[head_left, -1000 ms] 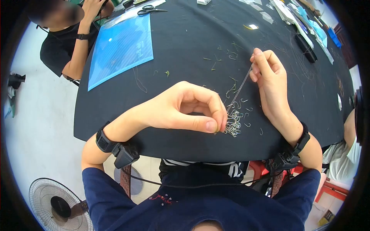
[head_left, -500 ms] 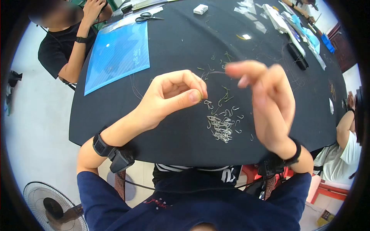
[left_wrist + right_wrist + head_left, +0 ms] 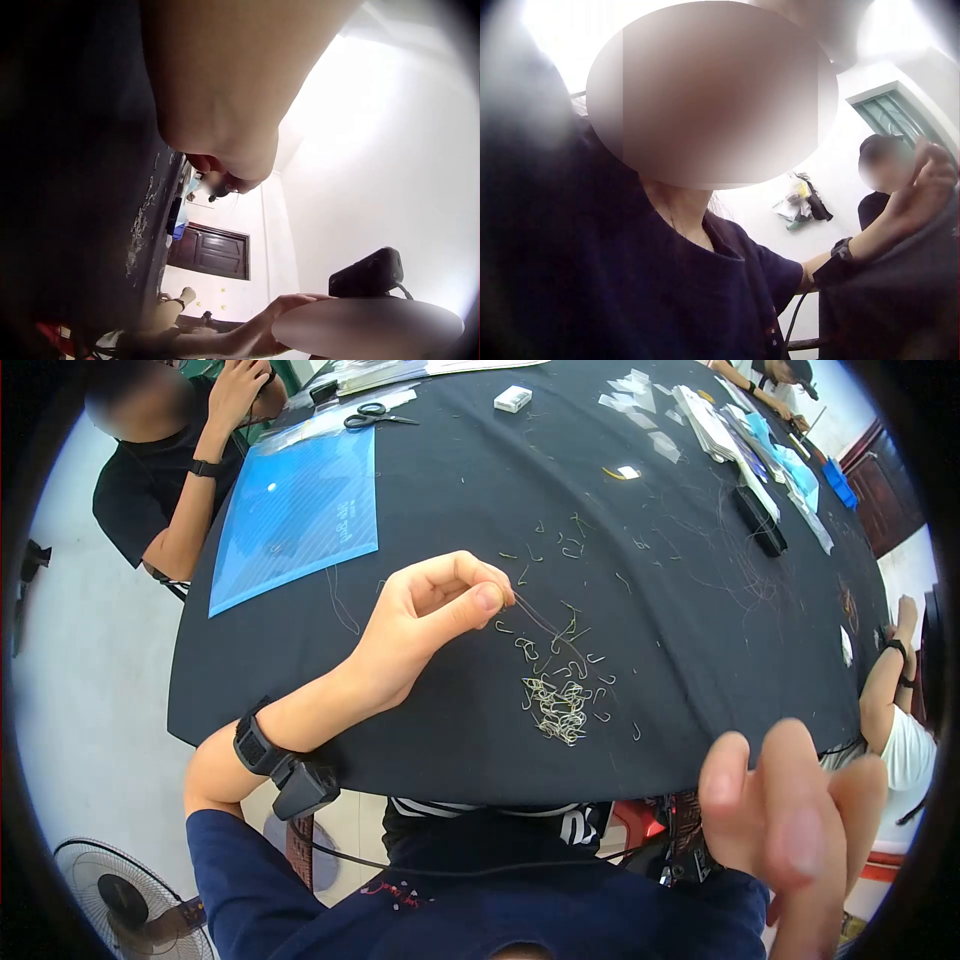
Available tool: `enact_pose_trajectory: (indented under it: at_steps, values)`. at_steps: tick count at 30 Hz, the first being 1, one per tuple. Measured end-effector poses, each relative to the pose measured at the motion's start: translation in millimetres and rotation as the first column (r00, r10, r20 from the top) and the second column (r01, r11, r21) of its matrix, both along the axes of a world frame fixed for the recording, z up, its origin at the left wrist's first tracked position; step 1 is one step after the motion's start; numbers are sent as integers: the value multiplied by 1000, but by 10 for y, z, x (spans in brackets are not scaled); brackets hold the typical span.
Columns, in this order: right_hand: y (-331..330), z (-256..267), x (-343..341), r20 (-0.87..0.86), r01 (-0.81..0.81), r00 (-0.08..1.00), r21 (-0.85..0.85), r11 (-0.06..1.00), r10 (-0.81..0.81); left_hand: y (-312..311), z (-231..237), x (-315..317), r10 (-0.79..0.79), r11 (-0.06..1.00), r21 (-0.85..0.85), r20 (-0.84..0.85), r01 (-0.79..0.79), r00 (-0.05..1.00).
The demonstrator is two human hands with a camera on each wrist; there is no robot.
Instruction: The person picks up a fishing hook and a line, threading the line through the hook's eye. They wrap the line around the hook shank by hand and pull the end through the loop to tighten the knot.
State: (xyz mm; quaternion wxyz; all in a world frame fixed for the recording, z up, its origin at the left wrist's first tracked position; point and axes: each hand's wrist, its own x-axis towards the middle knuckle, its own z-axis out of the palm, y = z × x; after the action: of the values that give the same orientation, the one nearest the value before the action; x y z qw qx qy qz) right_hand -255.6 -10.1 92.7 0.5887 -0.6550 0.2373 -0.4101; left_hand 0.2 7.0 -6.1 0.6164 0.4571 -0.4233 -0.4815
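Note:
In the head view a pile of small metal fish hooks lies on the dark tablecloth, with several more scattered round it. Above and left of the pile, my left hand pinches a thin fishing line between thumb and fingertips; the line trails down toward the hooks. Whatever else sits inside that pinch is hidden by the fingers. My right hand is raised off the table at the lower right, blurred and close to the camera, its fingers loosely bent with nothing seen in them.
A blue plastic folder lies left, with scissors behind it. Tangled line and a black case lie right. A small white box stands at the back. Other people sit round the table.
My right hand has let go of the line's far end and swung down and right, up close to the camera. The left hand has shifted left, away from the pile, still pinching the line.

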Motion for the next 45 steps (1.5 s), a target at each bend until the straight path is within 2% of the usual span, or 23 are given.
enact_pose_trajectory:
  at_steps: [2,4,11,17,20,21,25,29,33,34,36,38,41,44,45]
  values:
    - [-79,-35,56,185,-165,967,-61,984,174,-3,-27,31,-4,1000,-7,-30,4,1000]
    - [-175,-79,132,268,-244,928,-92,965,260,-6,-41,42,0,1000,5,-37,0,999]
    - [-409,-185,230,348,-328,873,-98,940,341,-14,-15,9,38,995,92,41,-42,998]
    - [-534,-110,276,315,-360,874,-93,928,371,-14,-79,12,121,988,96,31,-124,992]
    - [-616,-106,367,267,-377,887,-52,925,377,-26,-139,-84,128,991,-37,80,-126,989]
    - [-658,-90,393,241,-381,894,-34,924,378,-22,-196,-92,84,996,-10,-2,-84,996]
    - [-882,-209,569,109,-405,912,98,909,395,-14,-127,-95,125,992,-29,39,-124,991]
    - [-1089,-519,744,-20,-443,886,252,860,462,-1,-58,-137,145,989,-3,22,-145,989]
    - [-1084,-747,864,-113,-486,829,339,805,548,33,-62,-109,203,971,-165,205,-170,957]
    - [-1087,-774,865,-144,-523,782,378,764,607,33,-82,-90,229,959,-226,262,-172,937]
    - [-1033,-815,885,-118,-548,754,428,719,646,36,-101,-67,265,939,-304,344,-160,901]
    - [-983,-834,920,-72,-587,744,402,702,664,38,-105,-54,278,929,-342,403,-138,872]
    - [-957,-874,935,-10,-615,743,383,689,669,40,-82,-71,287,928,-344,419,-142,862]
    - [-983,-960,922,0,-688,677,357,632,736,39,-83,-81,279,935,-324,422,-144,863]
    - [-965,-979,927,19,-686,694,320,653,720,34,-66,-93,280,936,-321,429,-145,859]
